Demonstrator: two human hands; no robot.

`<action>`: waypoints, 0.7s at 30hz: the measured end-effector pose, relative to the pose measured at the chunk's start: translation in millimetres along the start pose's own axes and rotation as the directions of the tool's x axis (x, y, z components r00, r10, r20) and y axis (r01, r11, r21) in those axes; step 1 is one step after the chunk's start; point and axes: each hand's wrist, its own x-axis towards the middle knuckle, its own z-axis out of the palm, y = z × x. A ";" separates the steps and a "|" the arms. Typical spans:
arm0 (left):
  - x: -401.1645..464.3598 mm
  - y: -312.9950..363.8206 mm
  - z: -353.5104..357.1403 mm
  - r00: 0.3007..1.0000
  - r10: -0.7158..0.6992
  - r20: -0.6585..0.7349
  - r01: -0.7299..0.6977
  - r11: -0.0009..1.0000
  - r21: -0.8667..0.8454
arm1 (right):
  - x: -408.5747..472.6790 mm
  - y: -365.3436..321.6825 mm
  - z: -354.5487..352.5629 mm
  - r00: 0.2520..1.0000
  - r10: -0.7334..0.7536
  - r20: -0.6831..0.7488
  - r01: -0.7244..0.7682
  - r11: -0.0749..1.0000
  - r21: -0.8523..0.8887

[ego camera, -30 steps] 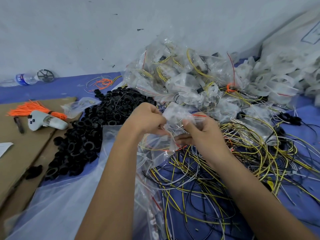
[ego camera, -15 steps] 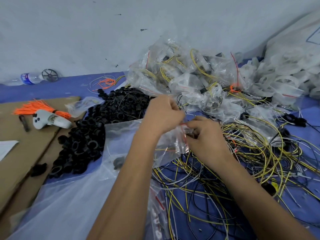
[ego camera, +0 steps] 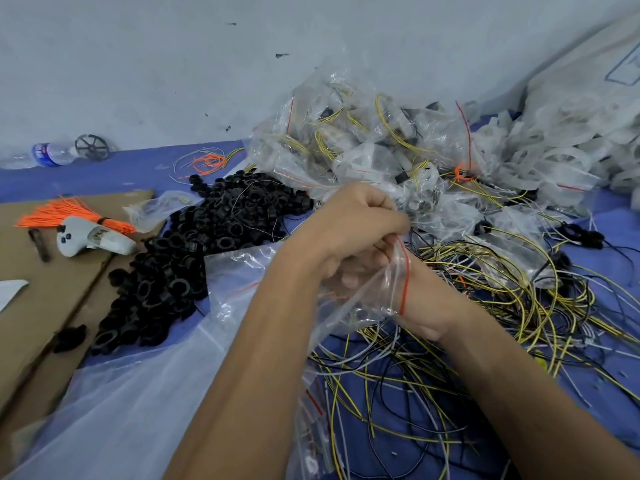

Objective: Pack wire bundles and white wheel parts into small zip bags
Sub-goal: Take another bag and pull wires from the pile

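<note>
Both hands are bunched up together on one small zip bag (ego camera: 377, 292), right over the near edge of the wire tangle (ego camera: 467, 327). The left hand (ego camera: 356, 220) sits on top, fingers curled tight, pinching the bag's top corner where the red zip line (ego camera: 404, 275) starts. The right hand (ego camera: 426, 306) is underneath and mostly behind the plastic, so honestly can't tell how its fingers sit, though the bag drapes right across it. Can't make out what's in the bag either, too blurry.

Behind the tangle there's a big heap of filled bags (ego camera: 374, 147), with white wheel parts (ego camera: 568, 147) piled to the right of that heap. Left of the tangle is a mound of black rings (ego camera: 180, 258), and further left a white controller (ego camera: 93, 237) lying on cardboard (ego camera: 45, 299) against an orange tie bundle (ego camera: 72, 211).
</note>
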 end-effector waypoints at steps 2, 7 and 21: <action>-0.5 -1.4 -8.2 1.000 0.005 -0.006 -0.005 1.000 -0.002 | 1.9 0.1 -0.5 0.999 -0.010 0.033 0.012 0.998 -0.057; 0.7 -12.7 -24.5 0.999 0.001 -0.034 -0.001 1.000 -0.008 | 4.2 0.7 -0.9 0.992 0.008 -0.128 -0.038 0.971 -0.234; 3.0 -63.3 -47.6 0.921 -0.375 0.106 0.327 0.892 0.313 | -0.1 -22.1 -40.9 0.808 -0.122 -0.576 -0.026 0.970 -0.241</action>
